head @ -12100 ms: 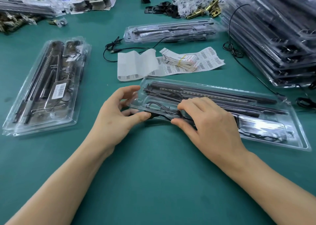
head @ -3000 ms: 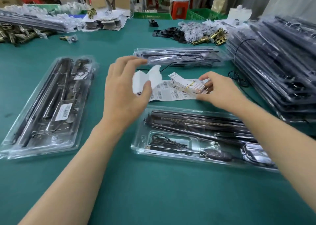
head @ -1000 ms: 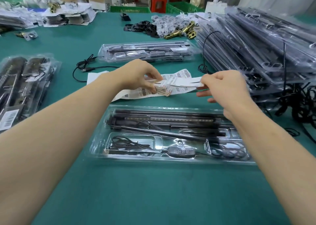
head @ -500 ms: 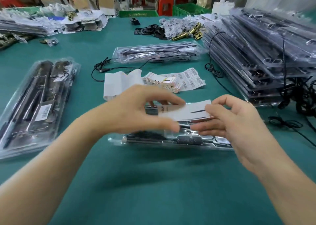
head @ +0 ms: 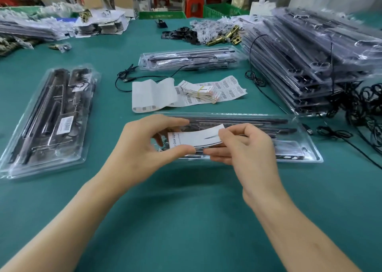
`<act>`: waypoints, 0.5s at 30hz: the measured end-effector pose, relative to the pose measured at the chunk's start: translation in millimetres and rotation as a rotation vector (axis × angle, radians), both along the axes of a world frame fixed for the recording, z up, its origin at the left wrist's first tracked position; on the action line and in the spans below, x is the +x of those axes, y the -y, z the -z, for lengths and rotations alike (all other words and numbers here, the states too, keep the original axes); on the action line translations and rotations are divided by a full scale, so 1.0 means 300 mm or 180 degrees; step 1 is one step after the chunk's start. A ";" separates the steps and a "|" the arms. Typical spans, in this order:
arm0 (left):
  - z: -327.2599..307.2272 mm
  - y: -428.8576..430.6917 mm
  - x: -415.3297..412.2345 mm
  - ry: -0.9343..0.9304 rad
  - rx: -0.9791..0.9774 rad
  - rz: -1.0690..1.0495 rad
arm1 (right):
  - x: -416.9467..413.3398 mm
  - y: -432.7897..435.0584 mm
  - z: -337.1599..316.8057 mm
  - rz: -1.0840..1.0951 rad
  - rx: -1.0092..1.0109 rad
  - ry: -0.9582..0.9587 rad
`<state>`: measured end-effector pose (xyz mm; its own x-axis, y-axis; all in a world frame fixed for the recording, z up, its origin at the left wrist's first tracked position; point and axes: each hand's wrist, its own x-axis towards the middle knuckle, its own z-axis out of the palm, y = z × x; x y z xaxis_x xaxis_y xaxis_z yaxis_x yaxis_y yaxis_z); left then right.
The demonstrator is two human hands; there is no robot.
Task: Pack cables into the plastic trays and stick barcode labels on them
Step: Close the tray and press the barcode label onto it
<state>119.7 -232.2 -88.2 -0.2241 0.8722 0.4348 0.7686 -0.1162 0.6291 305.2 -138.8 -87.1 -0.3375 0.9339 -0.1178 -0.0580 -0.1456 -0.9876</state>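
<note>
A green tabletop (head: 186,209) fills the view. Along its right edge lies a tall stack of trays (head: 310,50), clear plastic over dark parts, with a tangle of black cables (head: 363,102) at its near end. On the left a filled tray (head: 51,123) lies lengthwise, closed, a barcode label (head: 65,124) stuck to its lid. The open tray (head: 306,139) lies crosswise just beyond the hands, dark rods in its far channels. A third, closed tray (head: 190,59) lies farther back, with a loose cable (head: 126,77) trailing from beside it.

Between the far tray and the open one lie the label sheets (head: 229,87), a curled strip of blank backing paper (head: 153,95), and on top a banded bundle of slips (head: 198,92).

The left hand (head: 140,147) pinches the left end of a white paper slip (head: 196,138) between thumb and fingers; the right hand (head: 248,147) pinches its right end, fingers curled. The slip bows upward slightly, held over the near-left part of the open tray; whether it touches the tray I cannot tell.
</note>
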 end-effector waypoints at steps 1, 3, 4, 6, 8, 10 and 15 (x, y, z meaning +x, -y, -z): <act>0.006 0.005 0.003 -0.0064 0.0030 -0.0008 | -0.004 0.008 -0.003 0.0006 -0.0046 -0.0037; 0.019 0.015 0.000 -0.0234 0.0082 -0.0026 | -0.006 0.024 -0.004 -0.0023 -0.0262 -0.0231; 0.024 0.020 -0.003 -0.0277 0.0135 -0.0040 | -0.005 0.035 -0.001 -0.0087 -0.0391 -0.0330; 0.030 0.030 -0.008 -0.0232 0.0266 -0.0087 | -0.010 0.070 0.008 -0.0341 -0.0610 -0.0407; 0.036 0.040 -0.011 -0.0199 0.0319 -0.0097 | -0.026 0.109 0.018 -0.0561 -0.0764 -0.0411; 0.045 0.051 -0.018 -0.0233 0.0226 0.0029 | -0.039 0.128 0.027 -0.0501 -0.0854 -0.0394; 0.031 0.078 -0.113 -0.0506 -0.0226 0.0337 | -0.002 0.141 0.044 -0.0225 -0.1013 0.0024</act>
